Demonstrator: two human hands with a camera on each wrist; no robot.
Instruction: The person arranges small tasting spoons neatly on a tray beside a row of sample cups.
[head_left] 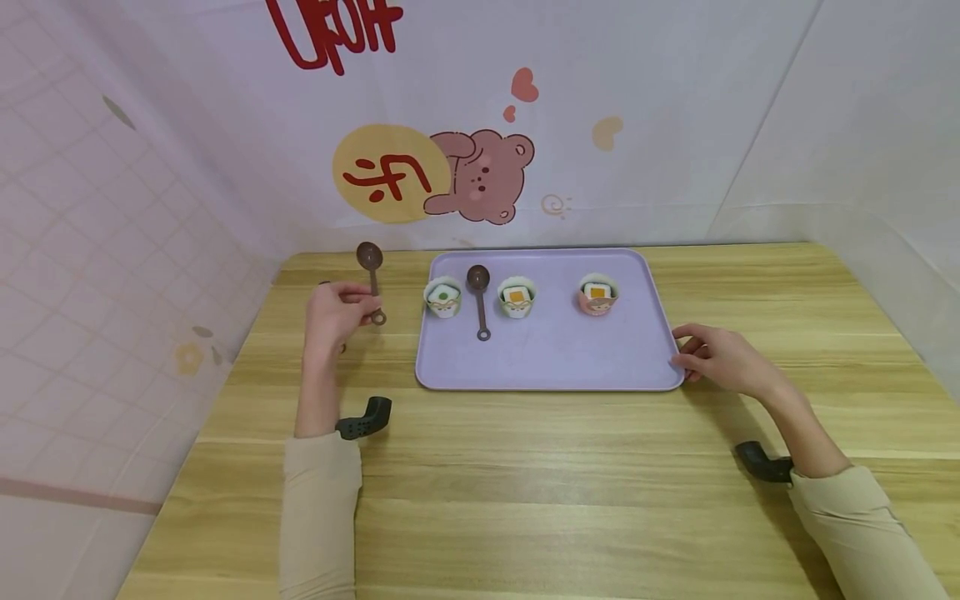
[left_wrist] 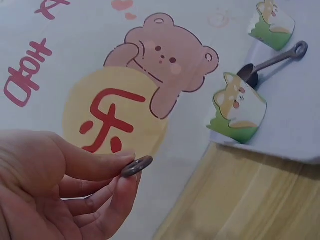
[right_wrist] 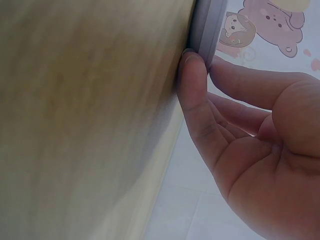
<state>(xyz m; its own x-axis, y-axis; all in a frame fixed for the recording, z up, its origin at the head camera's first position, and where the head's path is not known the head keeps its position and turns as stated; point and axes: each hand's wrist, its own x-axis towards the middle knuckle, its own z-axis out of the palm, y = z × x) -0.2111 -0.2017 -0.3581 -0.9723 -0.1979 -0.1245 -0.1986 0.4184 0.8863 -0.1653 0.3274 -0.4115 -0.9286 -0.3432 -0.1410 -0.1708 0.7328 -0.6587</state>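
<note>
My left hand (head_left: 335, 313) pinches a brown measuring spoon (head_left: 371, 267) near the ring end of its handle, left of the lilac tray (head_left: 555, 358), bowl pointing to the back. In the left wrist view, thumb and finger meet at the ring (left_wrist: 137, 166). At the tray's front right corner, my right hand (head_left: 720, 358) grips the rim; the right wrist view has the tray edge (right_wrist: 205, 30) between thumb and finger. A second brown spoon (head_left: 482, 310) lies on the tray between two dog-print paper cups (head_left: 444, 305) (head_left: 517, 305). Farther right stands a pink cup (head_left: 597, 303).
White pieces with a green dot or orange square sit in the cups. Part of another dark item (head_left: 342, 347) shows beneath the left hand, mostly hidden. A printed white cloth (head_left: 637, 192) hangs behind the wooden table (head_left: 525, 483).
</note>
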